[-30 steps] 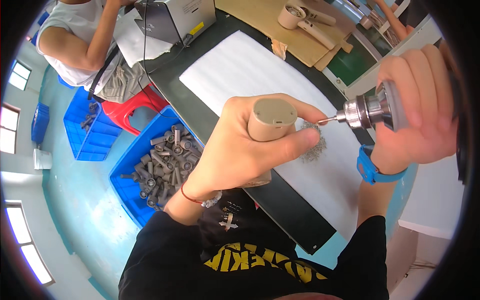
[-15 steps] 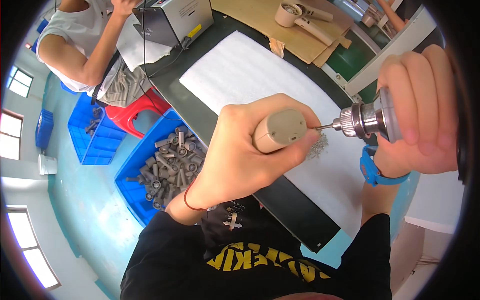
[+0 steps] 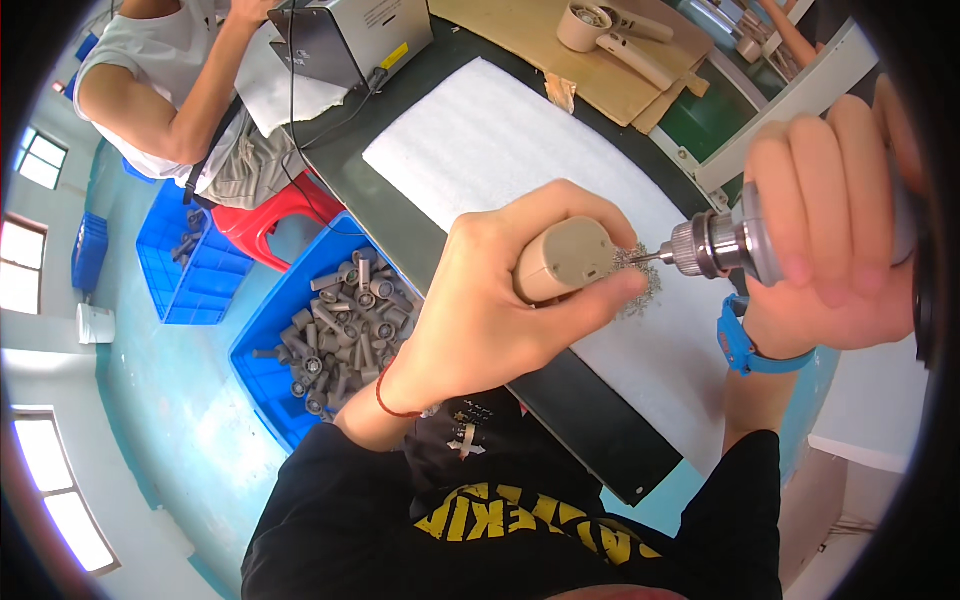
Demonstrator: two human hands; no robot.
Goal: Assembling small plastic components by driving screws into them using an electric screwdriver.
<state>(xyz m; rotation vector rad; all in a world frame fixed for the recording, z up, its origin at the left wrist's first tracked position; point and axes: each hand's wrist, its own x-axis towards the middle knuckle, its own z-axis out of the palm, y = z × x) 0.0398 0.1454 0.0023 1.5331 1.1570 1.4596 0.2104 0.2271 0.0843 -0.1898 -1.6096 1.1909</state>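
Note:
My left hand (image 3: 500, 290) is closed around a beige plastic handle (image 3: 568, 258), its rounded end with small holes facing up; the rest of the piece is hidden in my palm. It looks like the handles of the handheld fans nearby. My right hand (image 3: 830, 220) grips an electric screwdriver (image 3: 712, 243) with a grey body and a ridged metal collar. Its thin bit points left and ends just beyond my left fingertips, over a pile of small screws (image 3: 640, 290) on a white foam sheet (image 3: 510, 140). Whether the bit touches a screw, I cannot tell.
A blue crate (image 3: 265, 385) full of grey-brown fan parts stands left of the dark table (image 3: 600, 430). Beige handheld fans (image 3: 582, 28) rest on cardboard (image 3: 500, 20) at the far side. A co-worker (image 3: 150, 90) sits at far left near a grey machine (image 3: 350, 40).
The screwdriver's bit has drawn slightly away from the handle, and its tip now shows over the screws. My left hand has turned the handle a little. My left thumb has shifted right.

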